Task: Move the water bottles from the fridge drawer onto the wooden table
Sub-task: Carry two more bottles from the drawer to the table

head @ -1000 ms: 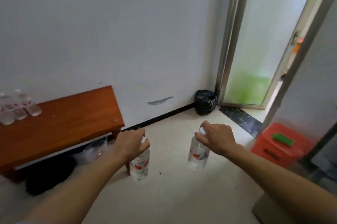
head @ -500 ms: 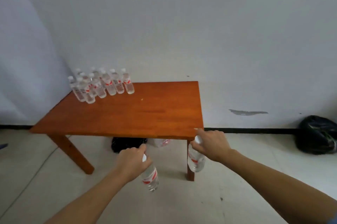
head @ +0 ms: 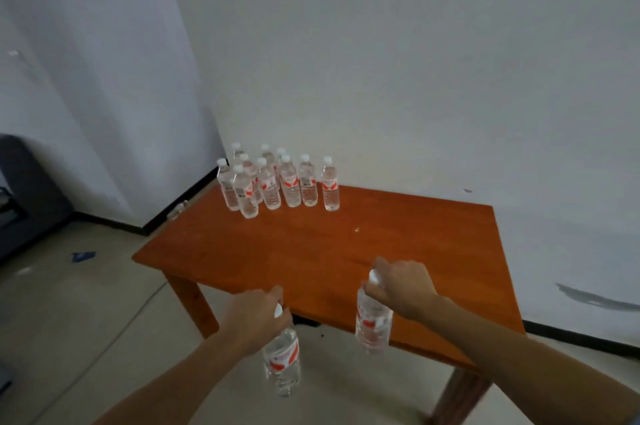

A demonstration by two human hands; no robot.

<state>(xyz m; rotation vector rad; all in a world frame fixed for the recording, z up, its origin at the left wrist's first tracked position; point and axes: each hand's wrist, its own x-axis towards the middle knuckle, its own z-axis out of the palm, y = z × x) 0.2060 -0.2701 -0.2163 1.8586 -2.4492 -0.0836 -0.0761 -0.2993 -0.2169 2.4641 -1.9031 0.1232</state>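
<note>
Two bottles hang in the lower middle of the frame, one from each hand, both in front of the table's near edge.

At the far left edge stands a dark cabinet, blurred. Right of it a blue scrap lies on the pale floor.

The left hand comes up from the bottom of the frame, back upward. Its fingers are curled tight round the neck of the left bottle, and the white cap peeks out at the right side of the fist, beside the thumb. The clear body with its red label hangs below the fist, tilted a little, over the floor and just short of the table edge.

Above, towards the upper left corner of the table, standing bottles are packed close together, upright, white caps on, red labels showing. They stand well apart from both hands.

The right hand reaches in from the lower right, over the near part of the tabletop. Its fingers are also curled round a neck, that of the right bottle; the cap shows at the left side of the fist, against the forefinger. This bottle hangs nearly upright beneath the hand, its body crossing the near table edge as seen from here. Whether it touches the wood cannot be told.

The white wall rises behind, with a grey smear at the right edge.
</note>
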